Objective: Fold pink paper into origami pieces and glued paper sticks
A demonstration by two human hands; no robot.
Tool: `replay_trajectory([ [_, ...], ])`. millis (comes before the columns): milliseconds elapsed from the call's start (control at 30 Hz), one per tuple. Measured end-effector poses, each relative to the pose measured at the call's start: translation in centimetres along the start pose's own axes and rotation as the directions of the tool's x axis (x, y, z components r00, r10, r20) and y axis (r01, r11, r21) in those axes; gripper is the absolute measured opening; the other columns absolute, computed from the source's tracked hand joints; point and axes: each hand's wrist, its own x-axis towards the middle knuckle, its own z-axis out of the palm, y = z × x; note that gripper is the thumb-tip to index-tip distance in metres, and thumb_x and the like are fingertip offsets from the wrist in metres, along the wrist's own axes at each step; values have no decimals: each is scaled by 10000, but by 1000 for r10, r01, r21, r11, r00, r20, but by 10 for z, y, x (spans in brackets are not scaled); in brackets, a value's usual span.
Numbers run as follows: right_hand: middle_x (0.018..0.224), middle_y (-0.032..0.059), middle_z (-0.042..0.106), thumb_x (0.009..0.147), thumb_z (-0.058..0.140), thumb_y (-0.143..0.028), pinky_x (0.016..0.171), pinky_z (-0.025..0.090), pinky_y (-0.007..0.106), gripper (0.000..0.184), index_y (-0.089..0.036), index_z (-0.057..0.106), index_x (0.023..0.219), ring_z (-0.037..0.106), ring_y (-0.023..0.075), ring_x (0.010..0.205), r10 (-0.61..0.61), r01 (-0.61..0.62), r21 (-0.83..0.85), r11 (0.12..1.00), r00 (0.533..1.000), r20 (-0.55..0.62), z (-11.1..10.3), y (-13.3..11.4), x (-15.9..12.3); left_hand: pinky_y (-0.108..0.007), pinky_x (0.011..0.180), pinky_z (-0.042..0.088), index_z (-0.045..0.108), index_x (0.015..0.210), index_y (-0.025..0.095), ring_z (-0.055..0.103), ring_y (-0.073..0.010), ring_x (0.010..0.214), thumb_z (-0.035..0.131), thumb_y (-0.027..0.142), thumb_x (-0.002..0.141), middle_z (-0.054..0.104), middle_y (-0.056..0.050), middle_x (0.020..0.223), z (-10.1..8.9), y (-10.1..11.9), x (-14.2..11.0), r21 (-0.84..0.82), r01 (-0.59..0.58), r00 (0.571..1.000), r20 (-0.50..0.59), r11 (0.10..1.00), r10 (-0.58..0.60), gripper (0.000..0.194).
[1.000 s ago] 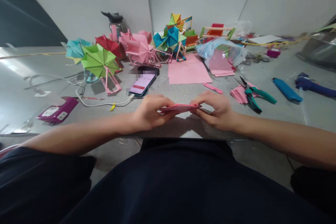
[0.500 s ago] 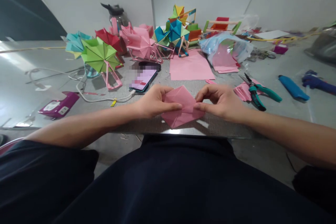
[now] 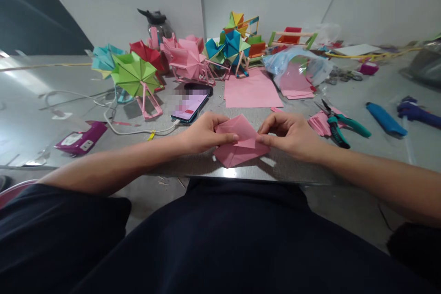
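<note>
Head view, frame centre: our left hand and right hand pinch the folded pink paper square (edges aligned for creasing) above the grey worktop.

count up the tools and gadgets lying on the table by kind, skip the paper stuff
phone: 1
pliers: 1
blue lighter: 1
purple box: 1
white cable: 1
water bottle: 1
total: 6

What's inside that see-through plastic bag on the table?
The plastic bag holds a stack of pink paper sheets, with some edges poking out at the bottom. What lies under the stack is covered.
</note>
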Motion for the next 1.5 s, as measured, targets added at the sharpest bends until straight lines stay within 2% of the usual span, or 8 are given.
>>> replay_trajectory([
  [333, 758, 32, 735, 694, 944, -557, 634, 558, 337, 407, -233, 702, 743, 620, 162, 648, 17, -17, -3, 1000, 1000, -26, -1, -1, -2, -210, 549, 377, 692, 848, 112, 511, -98, 615, 815, 401, 794, 597, 12, 686, 1, -4, -1, -158, 67, 998, 31, 985, -63, 319],
  [567, 738, 23, 723, 760, 909, -492, 626, 571, 366, 315, -250, 707, 761, 634, 178, 649, -11, 10, -26, 1000, 998, -54, -2, 2, -4, -218, 536, 365, 689, 795, 121, 495, -100, 612, 797, 407, 825, 576, 14, 670, 1, -1, -2, -148, 25, 998, 55, 989, -17, 307],
  [733, 760, 31, 733, 767, 902, -511, 642, 594, 388, 315, -266, 704, 758, 642, 193, 671, -44, 40, -44, 998, 995, -93, -3, 2, -5, -220, 561, 417, 730, 831, 119, 540, -114, 645, 801, 399, 812, 623, 1, 701, 1, -2, -3, -165, 19, 998, 69, 986, -8, 290],
  [1000, 818, 28, 718, 832, 854, -447, 731, 590, 408, 249, -270, 678, 827, 648, 197, 737, -131, 129, -22, 991, 975, -179, 6, 5, -5, -233, 605, 451, 750, 870, 132, 576, -136, 697, 730, 355, 860, 661, -6, 749, 5, 1, -8, 35, -13, 992, 123, 999, 8, 225],
  [1067, 834, 26, 709, 841, 845, -459, 748, 590, 412, 266, -272, 656, 858, 644, 193, 738, -141, 141, -14, 990, 969, -202, 8, 5, -4, -241, 634, 476, 753, 928, 131, 602, -144, 730, 727, 349, 865, 691, -21, 799, 8, 0, -7, 24, -25, 994, 106, 999, 23, 228],
  [1167, 841, 26, 701, 820, 848, -488, 772, 591, 422, 314, -280, 618, 866, 651, 204, 767, -127, 129, -7, 992, 965, -229, 11, 6, -3, -246, 653, 494, 739, 1000, 128, 619, -145, 756, 729, 371, 875, 708, -37, 855, 14, -4, -4, -16, -46, 999, 18, 999, 46, 273],
  [1300, 813, 12, 684, 808, 842, -485, 788, 581, 435, 338, -294, 569, 864, 657, 212, 777, -152, 162, 28, 986, 965, -214, 15, 6, -2, -218, 552, 398, 666, 811, 145, 523, -108, 637, 738, 420, 884, 589, 10, 702, 18, -12, 0, 51, -51, 994, -95, 997, 56, 293],
  [1500, 811, 14, 657, 784, 849, -555, 816, 580, 471, 452, -313, 478, 870, 652, 234, 788, -107, 122, 49, 991, 965, -238, 18, 3, -2, -220, 505, 339, 617, 723, 157, 458, -93, 581, 727, 425, 879, 520, 28, 636, 16, -14, 0, 35, -45, 998, -30, 998, 46, 329],
])
